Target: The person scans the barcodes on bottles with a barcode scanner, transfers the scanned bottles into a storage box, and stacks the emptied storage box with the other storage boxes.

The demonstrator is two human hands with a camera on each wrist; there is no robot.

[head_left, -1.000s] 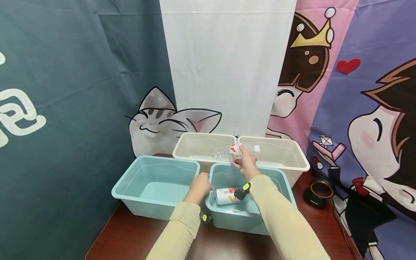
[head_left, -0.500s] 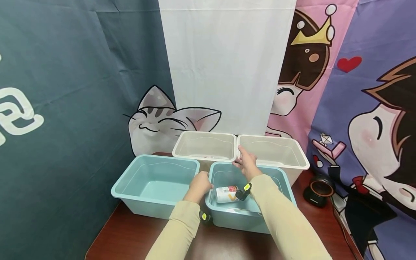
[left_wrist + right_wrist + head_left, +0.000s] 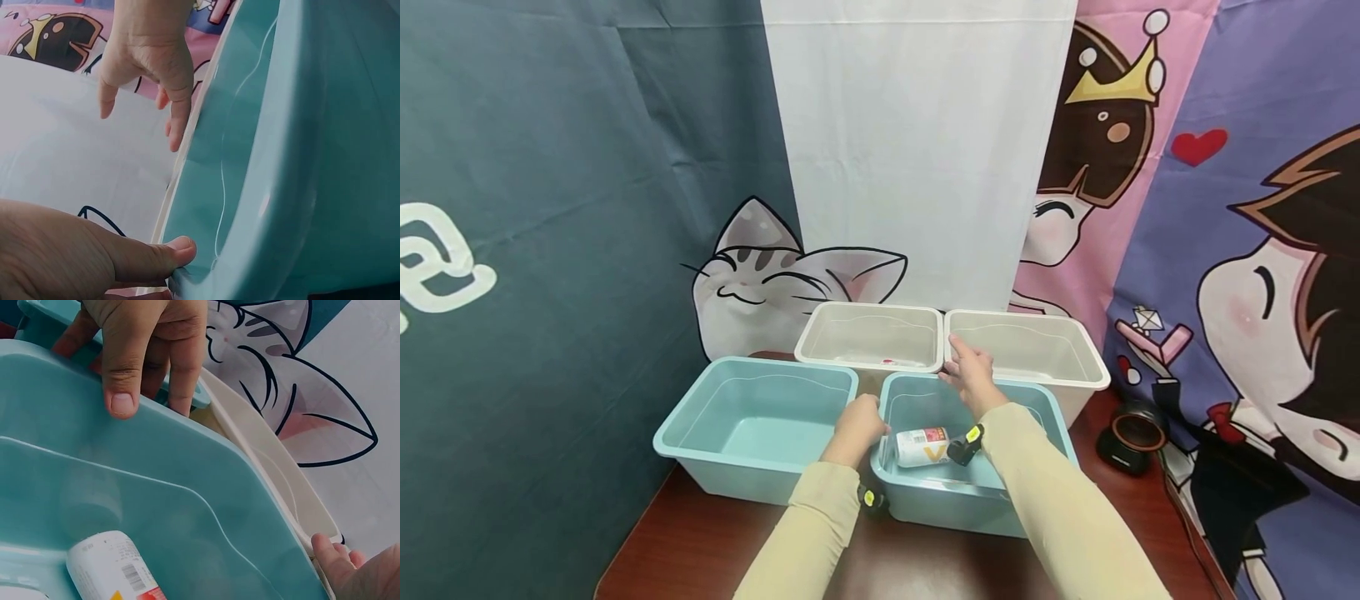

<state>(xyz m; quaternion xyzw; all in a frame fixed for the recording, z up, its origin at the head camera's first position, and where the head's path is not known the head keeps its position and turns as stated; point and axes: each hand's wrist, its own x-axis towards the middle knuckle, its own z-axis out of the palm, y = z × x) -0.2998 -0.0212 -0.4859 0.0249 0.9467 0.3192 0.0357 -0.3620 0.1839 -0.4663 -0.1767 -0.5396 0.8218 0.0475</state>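
My left hand [image 3: 855, 432] grips the left rim of the right blue bin [image 3: 925, 503], its thumb inside the wall and its fingers outside, as the right wrist view shows. Inside that bin lies a white bottle [image 3: 919, 448] with an orange mark and a red label; another pale item beside it shows only partly. Above the bin's far side, my right hand [image 3: 972, 377] holds nothing, fingers spread near where the two cream bins meet. A bit of red label [image 3: 889, 362] shows in the left cream bin [image 3: 868, 312]; the rest is hidden behind the front wall.
Another blue bin [image 3: 722, 477] stands at the left on the brown table [image 3: 715, 550]. At the back right is the right cream bin [image 3: 1037, 325]. A black round device [image 3: 1131, 437] with a cable sits right of the bins. Printed curtains hang behind.
A second ago my right hand held a clear plastic bottle over the cream bins. It let go, and the bottle dropped into the left cream bin. My left hand stayed on the rim.
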